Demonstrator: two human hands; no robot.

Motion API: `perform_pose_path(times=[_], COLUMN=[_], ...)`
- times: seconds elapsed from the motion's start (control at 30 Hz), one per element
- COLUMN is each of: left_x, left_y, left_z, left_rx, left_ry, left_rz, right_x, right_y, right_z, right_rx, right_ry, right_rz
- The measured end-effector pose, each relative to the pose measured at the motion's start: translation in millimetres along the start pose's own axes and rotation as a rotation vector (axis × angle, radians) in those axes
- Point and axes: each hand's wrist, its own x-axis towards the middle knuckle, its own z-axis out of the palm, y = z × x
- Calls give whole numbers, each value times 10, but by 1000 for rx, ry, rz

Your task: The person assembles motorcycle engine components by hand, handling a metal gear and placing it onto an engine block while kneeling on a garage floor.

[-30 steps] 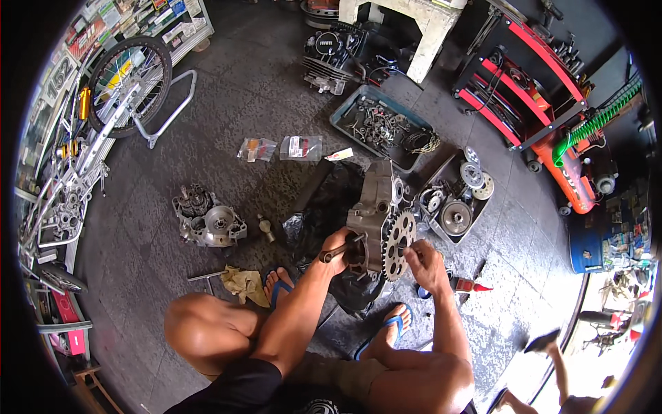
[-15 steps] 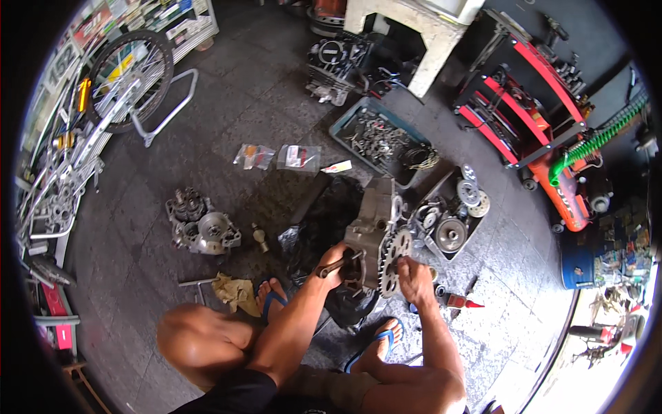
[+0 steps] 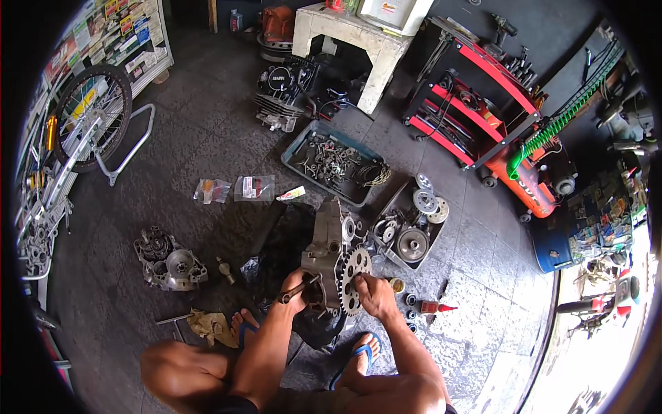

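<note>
An engine case (image 3: 324,259) stands upright on the floor (image 3: 172,159), on a dark mat, just ahead of the squatting person's feet. A toothed gear (image 3: 356,270) sits on its right face. The left hand (image 3: 295,283) is wrapped tight round a dark bar-shaped tool (image 3: 298,290) held against the case's near side; the tool's tip is lost behind the case. The right hand (image 3: 374,295) rests at the gear's lower edge with its fingers bent (whether they pinch anything small is too fine to make out). The hands are apart, one on each side of the gear.

Right of the case lies a tray (image 3: 386,217) of round clutch parts; beyond the case, a blue tray (image 3: 296,148) of loose metal bits, too small to tell apart. Left of the case lies another case half (image 3: 169,262), and nearer the left foot a yellowish rag (image 3: 210,324). A few small round parts and a red-tipped tube (image 3: 434,307) lie just right of the right hand. The person's knees are cut off at the lower edge.
</note>
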Motion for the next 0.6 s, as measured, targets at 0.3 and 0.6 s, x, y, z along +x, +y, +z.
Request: perform_pose_path(times=[0.3, 0.6], left_x=[-60, -84], left_y=[33, 48], left_z=[-49, 94], left_rx=[-46, -77], left_ry=[-47, 32], left_rz=[-13, 16], right_x=[-1, -95], right_y=[200, 325], right_z=[57, -47], right_rx=[184, 377], right_ry=[-31, 71], right_rz=[-10, 109])
